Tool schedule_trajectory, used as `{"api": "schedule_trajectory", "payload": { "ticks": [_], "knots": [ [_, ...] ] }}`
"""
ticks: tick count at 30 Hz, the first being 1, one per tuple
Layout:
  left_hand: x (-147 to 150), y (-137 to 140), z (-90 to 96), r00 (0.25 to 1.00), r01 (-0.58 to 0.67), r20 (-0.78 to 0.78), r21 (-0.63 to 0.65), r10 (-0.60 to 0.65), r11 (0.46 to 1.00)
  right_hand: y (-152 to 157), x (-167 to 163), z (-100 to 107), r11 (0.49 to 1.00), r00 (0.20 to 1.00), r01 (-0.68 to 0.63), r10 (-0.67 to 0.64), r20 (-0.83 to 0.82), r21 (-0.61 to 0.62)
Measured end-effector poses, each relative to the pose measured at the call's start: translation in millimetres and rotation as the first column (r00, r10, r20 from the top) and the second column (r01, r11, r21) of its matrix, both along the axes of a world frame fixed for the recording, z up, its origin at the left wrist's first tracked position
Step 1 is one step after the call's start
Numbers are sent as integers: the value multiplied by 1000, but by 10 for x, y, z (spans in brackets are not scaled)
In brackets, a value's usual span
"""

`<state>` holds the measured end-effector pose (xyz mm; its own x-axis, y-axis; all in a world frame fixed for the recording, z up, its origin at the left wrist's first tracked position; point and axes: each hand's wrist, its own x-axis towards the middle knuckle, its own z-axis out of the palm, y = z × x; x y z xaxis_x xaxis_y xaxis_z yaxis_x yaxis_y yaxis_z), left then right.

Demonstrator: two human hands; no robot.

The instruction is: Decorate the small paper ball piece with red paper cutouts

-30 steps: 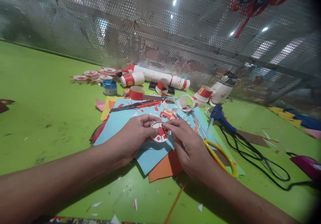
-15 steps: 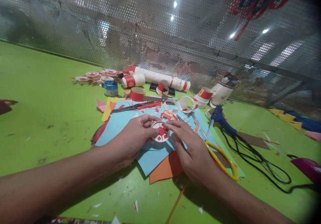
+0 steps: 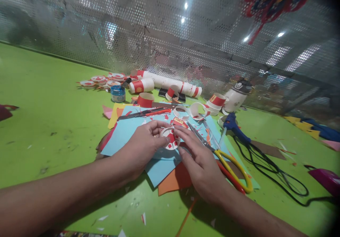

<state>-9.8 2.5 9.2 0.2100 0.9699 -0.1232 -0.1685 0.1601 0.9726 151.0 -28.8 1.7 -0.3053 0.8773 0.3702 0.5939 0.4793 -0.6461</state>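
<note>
A round white paper-cup bottom [image 3: 173, 144] with red paper pieces on its face is held over blue paper sheets [image 3: 124, 132]. My left hand [image 3: 145, 141] grips it at the left edge, thumb on the face and fingers behind the rim. At its right side, my right hand [image 3: 200, 162] has its fingertips on the rim and face, fingers bent. Scissors [image 3: 225, 166] with yellow and red handles lie beside my right hand. Beyond the hands are cut cup rings [image 3: 198, 111], red scraps [image 3: 179, 122] and a black-and-red cutting tool [image 3: 145, 113].
A blue glue gun [image 3: 236, 127] and its black cord [image 3: 276, 173] lie at the right. Behind stand a blue jar [image 3: 118, 94], stacked paper cups [image 3: 142, 85], a white bottle [image 3: 236, 97] and decorated discs [image 3: 98, 79]. A perforated metal panel [image 3: 159, 28] rises at the back.
My right hand has shifted slightly left and down along the disc, uncovering more of the scissors. The disc has turned or tilted a little; my left hand keeps its hold.
</note>
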Motion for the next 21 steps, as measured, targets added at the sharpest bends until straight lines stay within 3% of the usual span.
{"api": "schedule_trajectory", "payload": {
  "ticks": [13,21],
  "knots": [
    [1,-2,-8,999,26,24,-22,-26,999,40,62,41,999,999,-35,35,10,-26],
    [8,4,10,1000,24,9,-42,-23,999,68,97,35,994,990,-72,60,127,88]
  ]
}}
